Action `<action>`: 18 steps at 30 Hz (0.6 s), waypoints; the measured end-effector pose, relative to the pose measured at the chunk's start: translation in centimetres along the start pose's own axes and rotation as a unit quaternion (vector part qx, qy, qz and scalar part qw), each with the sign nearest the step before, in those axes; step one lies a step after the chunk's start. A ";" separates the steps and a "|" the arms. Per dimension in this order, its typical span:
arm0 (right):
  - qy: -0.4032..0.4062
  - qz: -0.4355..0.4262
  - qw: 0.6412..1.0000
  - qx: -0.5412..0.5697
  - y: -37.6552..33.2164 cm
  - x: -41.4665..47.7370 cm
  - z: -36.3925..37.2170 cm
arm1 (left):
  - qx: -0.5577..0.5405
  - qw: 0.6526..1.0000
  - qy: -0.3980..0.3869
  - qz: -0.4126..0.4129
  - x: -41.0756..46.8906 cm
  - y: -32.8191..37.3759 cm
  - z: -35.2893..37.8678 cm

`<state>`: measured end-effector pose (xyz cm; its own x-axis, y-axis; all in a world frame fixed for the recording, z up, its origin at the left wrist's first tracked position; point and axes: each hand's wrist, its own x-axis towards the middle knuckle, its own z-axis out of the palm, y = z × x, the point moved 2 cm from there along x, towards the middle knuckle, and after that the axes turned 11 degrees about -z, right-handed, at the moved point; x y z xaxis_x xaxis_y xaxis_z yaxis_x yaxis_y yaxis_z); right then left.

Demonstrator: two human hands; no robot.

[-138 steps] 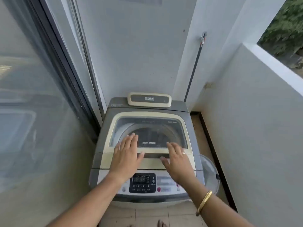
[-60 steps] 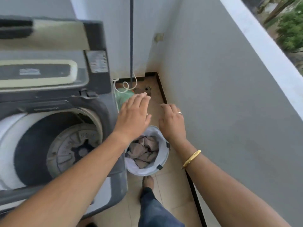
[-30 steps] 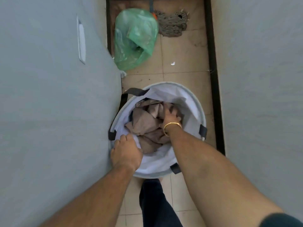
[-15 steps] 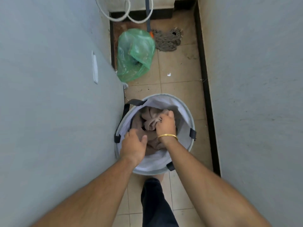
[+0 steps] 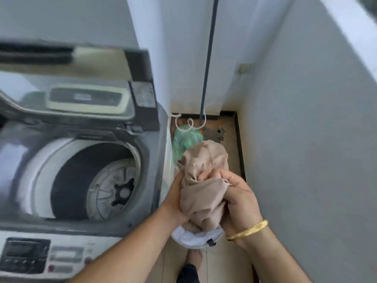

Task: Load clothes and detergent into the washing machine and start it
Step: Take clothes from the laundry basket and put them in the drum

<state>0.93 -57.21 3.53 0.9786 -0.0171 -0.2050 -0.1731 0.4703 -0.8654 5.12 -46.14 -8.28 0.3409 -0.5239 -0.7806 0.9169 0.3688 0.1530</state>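
The top-loading washing machine point(image 5: 142, 201) fills the left of the view with its lid point(image 5: 85, 78) raised, and the drum point(image 5: 98, 180) is bare down to its agitator plate. A bundle of beige clothes point(image 5: 202, 178) is held up beside the machine's right edge. My left hand point(image 5: 175, 199) grips the bundle from the left and my right hand point(image 5: 238, 203), with a gold bangle at the wrist, grips it from the right. Below the bundle shows the rim of the white laundry basket point(image 5: 195, 240) on the floor. The control panel point(image 5: 40, 258) is at the lower left.
A green plastic bag point(image 5: 183, 141), a mop head point(image 5: 214, 133) with its dark pole point(image 5: 208, 58) and a white hose point(image 5: 187, 123) lie in the far corner. A white wall point(image 5: 306, 160) closes the right side. My foot point(image 5: 193, 260) stands on the tiled floor.
Both hands have lifted the beige clothes out of the basket and up beside the machine. The view has swung from straight down at the basket back up to the open drum.
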 end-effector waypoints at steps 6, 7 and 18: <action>-0.024 -0.041 0.998 -0.043 -4.5 -1.2 8.0 | 0.051 0.996 -0.045 0.060 -11.3 6.1 -1.3; -0.008 -0.053 0.996 -0.073 -4.2 -0.9 9.1 | 0.098 0.989 -0.079 0.072 -12.7 6.9 -1.7; -0.089 -0.069 0.920 -0.376 7.5 4.3 22.9 | 0.232 0.946 -0.139 0.176 -25.1 17.7 -15.6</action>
<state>6.34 -33.56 6.64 0.9882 0.1450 -0.0488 -0.0079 -0.2702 -0.9628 9.54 -14.54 4.55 0.6246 -0.6372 -0.4514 0.7066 0.2151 0.6741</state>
